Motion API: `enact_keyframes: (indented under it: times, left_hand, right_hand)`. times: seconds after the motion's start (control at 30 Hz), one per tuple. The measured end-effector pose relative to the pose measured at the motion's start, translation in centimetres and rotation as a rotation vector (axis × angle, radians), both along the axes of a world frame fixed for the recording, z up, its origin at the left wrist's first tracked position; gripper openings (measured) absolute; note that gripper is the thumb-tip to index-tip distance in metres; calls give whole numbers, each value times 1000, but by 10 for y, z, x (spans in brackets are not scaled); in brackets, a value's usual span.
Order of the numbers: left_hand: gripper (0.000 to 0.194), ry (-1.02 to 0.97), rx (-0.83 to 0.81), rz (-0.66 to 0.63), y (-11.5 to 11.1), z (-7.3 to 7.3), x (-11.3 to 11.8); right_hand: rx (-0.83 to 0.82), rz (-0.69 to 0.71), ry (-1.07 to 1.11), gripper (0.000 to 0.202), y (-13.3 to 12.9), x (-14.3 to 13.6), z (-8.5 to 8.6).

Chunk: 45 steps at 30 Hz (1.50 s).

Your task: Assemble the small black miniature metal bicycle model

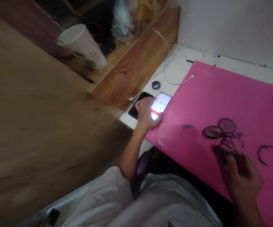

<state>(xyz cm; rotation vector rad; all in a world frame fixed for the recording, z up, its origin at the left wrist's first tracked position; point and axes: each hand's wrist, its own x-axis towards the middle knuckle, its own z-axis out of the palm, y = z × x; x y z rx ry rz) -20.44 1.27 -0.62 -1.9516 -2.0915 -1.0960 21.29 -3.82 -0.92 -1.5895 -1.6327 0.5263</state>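
My left hand (147,113) is closed around a smartphone (161,102), its thumb along the near edge. The phone's lit screen shows a running-style digit readout with a red bar below. My right hand (243,176) is closed at the near end of a black miniature bicycle (229,138), thumb and fingers pinching it; the exact part gripped is hidden. Two spoked wheels (212,132) show at its far side. To its right a thin curved black part (265,151) lies on the pink board (221,91). A small metallic piece (187,126) lies between my hands.
A dark flat device (133,110) lies under my left hand, near a round dark object (156,85). White cables (177,83) trail over the white tabletop. A wooden ledge (136,60) with a white cup (84,47) stands at left, beside a large brown surface (44,126).
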Motion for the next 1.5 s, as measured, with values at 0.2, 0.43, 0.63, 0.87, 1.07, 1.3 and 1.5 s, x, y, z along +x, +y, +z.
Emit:
enact_keyframes:
  times: [0.2,0.43,0.63,0.87,1.07,1.3,1.5]
  left_hand:
    - [65,2,54,-36,0,-1,-1]
    - [55,9,93,-62,-1,-2,0]
    - [43,47,133,-73,-4,-3,1]
    - [37,69,111,-48,-2,-4,4]
    - [33,87,109,-74,-3,-1,7]
    - [36,128,21,56,0,-1,15]
    - [36,122,-47,136,2,7,26]
  right_hand:
    - [25,-39,13,41,2,-2,2]
    - [68,-18,48,37,6,-1,0]
    - [112,25,95,32,7,-4,4]
    - [120,79,148,27,9,-4,7]
    - [184,108,179,16,10,-3,11]
    - [170,162,275,5,12,-1,15]
    - [171,169,330,2,17,4,20]
